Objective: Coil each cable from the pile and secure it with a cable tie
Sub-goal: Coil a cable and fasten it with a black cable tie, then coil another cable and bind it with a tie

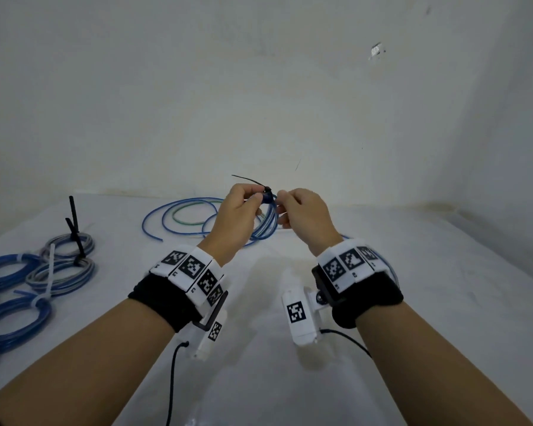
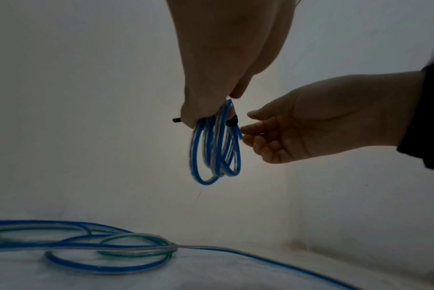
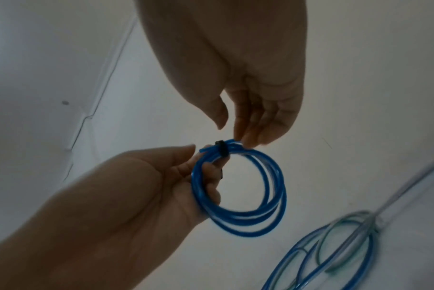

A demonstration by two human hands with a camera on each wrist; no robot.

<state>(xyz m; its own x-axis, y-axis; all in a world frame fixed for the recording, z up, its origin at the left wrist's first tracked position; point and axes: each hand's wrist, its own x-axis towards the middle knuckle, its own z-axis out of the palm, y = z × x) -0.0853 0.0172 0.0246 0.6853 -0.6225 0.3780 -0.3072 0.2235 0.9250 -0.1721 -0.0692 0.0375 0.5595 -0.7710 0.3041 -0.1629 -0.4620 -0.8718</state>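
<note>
A blue cable coil (image 1: 266, 222) hangs in the air above the white table (image 1: 428, 302). A black cable tie (image 1: 267, 189) is cinched round its top, the thin tail (image 1: 246, 179) sticking out to the left. My left hand (image 1: 253, 198) grips the coil next to the tie, with fingers through the loop (image 3: 211, 176). My right hand (image 1: 285, 204) is just right of the tie. Its fingertips (image 3: 245, 142) touch the top of the coil (image 3: 248, 196), and the thumb stays apart. The loose cable end (image 2: 238, 133) points toward the right fingers.
Loose blue and green-tinted cables (image 1: 182, 216) sprawl on the table behind my hands, near the wall. Several tied coils (image 1: 62, 272) lie at the left edge, some with black tie tails (image 1: 73, 216) standing up, one with a white tie (image 1: 45, 290).
</note>
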